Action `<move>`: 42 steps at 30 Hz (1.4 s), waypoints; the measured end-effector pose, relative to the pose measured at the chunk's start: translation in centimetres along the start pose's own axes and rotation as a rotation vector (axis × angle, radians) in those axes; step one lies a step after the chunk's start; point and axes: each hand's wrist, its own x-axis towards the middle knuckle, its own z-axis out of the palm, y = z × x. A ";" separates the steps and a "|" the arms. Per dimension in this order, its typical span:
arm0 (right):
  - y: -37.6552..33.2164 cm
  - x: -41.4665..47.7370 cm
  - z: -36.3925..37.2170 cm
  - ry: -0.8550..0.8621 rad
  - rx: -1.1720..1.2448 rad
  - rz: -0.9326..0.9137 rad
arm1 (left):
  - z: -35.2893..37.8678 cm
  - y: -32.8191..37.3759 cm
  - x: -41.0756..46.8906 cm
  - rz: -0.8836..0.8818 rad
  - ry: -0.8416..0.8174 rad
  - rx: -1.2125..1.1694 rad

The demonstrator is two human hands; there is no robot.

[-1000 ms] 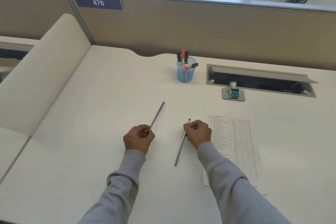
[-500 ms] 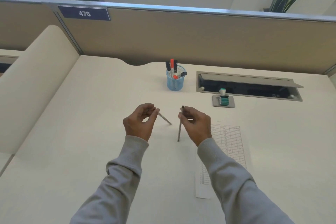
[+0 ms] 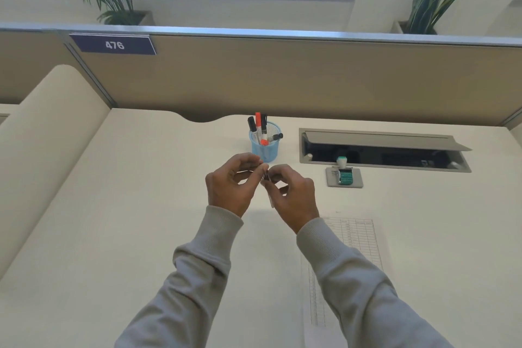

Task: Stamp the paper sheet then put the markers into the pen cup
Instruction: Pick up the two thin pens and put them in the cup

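Where the left hand (image 3: 230,183) and right hand (image 3: 293,195) pinch together, thin sticks (image 3: 268,178) are mostly hidden; beige desk (image 3: 141,206), partition (image 3: 310,79) behind.

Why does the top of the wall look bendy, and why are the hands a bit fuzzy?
Head view: the wide-angle lens bows the partition rail. Same view: the left hand and right hand are slightly smeared, hiding the thin sticks they pinch; the pen cup and stamp look sharper. Soft, even light, faint shadows.

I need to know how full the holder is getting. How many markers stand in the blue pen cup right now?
4 visible in the blue pen cup: black, red, black, all upright, and one leaning right. More may be hidden.
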 end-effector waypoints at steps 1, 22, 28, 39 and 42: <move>0.0 0.6 -0.3 0.009 0.014 -0.015 | 0.4 -0.1 0.4 0.003 0.018 -0.001; -0.8 16.0 -1.9 0.320 0.218 -0.034 | 2.5 -14.8 -6.0 -0.308 -0.326 0.847; 2.3 15.8 0.5 0.210 0.078 0.059 | 2.5 -14.7 -6.0 -0.313 -0.318 0.833; 4.5 16.1 1.6 0.075 -0.073 0.314 | 2.5 -14.3 -5.9 -0.327 -0.330 0.840; 5.2 15.6 1.7 0.011 -0.115 0.348 | 2.5 -14.3 -6.0 -0.328 -0.330 0.849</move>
